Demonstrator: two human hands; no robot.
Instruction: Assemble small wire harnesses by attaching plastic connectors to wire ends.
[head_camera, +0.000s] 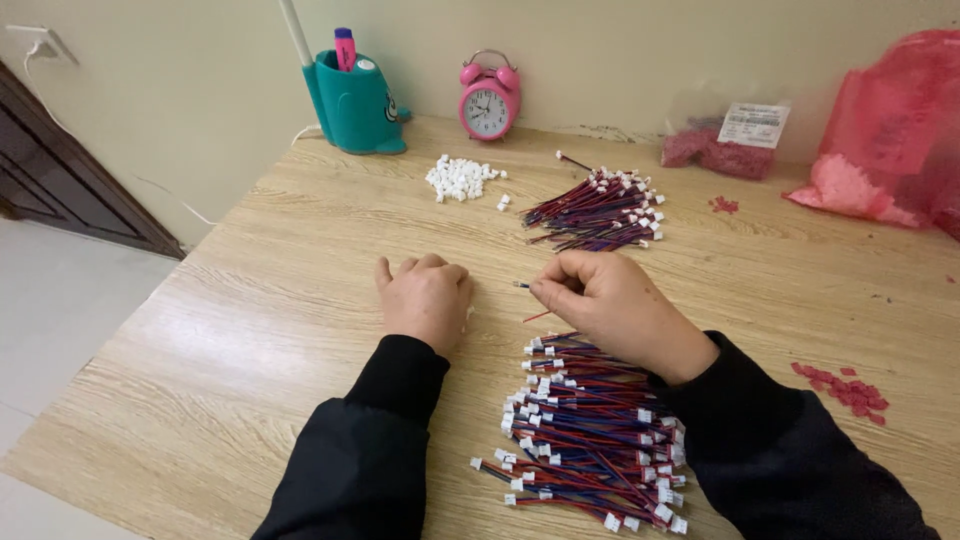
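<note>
My right hand (615, 305) pinches one thin wire (530, 300) between thumb and fingertips; its dark stripped end points left and a red strand trails below the grip, just above the bench (250, 330). My left hand (425, 298) rests knuckles-up on the bench, fingers curled shut; I cannot tell whether it holds anything. Near pile of wires (590, 440): red and blue leads with white plugs, just below my right hand. Far pile of wires (600, 208): same kind, beyond both hands. White connector heap (460, 178): left of the far pile. Clear bag of red parts (722, 145) with a white rectangular label: against the wall. Large red bag (890, 130): far right corner.
</note>
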